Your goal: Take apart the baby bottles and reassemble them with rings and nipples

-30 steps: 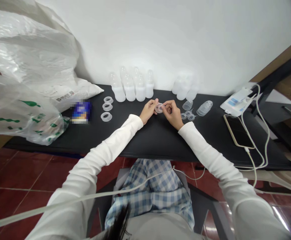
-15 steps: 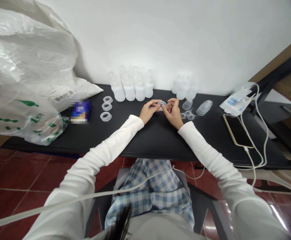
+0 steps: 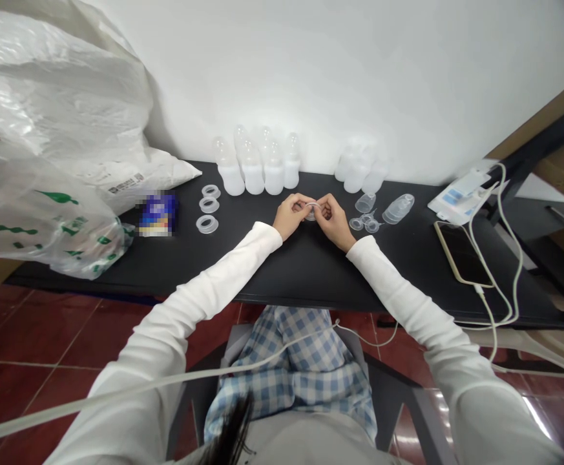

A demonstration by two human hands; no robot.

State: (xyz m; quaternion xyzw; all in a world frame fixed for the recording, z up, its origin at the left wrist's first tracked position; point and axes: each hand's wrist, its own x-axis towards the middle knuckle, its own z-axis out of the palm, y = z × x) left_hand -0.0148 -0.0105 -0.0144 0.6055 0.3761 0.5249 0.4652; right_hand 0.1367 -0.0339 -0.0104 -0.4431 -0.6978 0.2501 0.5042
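Clear ring (image 3: pixel 311 216) gripped between your left hand (image 3: pixel 290 217) and right hand (image 3: pixel 334 222).
Fingers of both your hands are closed on its rim, between the table's (image 3: pixel 311 271) front and back edges. About level, toward the left end, lie three loose rings (image 3: pixel 208 210). Farthest, clear-domed bottles (image 3: pixel 254 179) stand upright along the back edge, left of centre.
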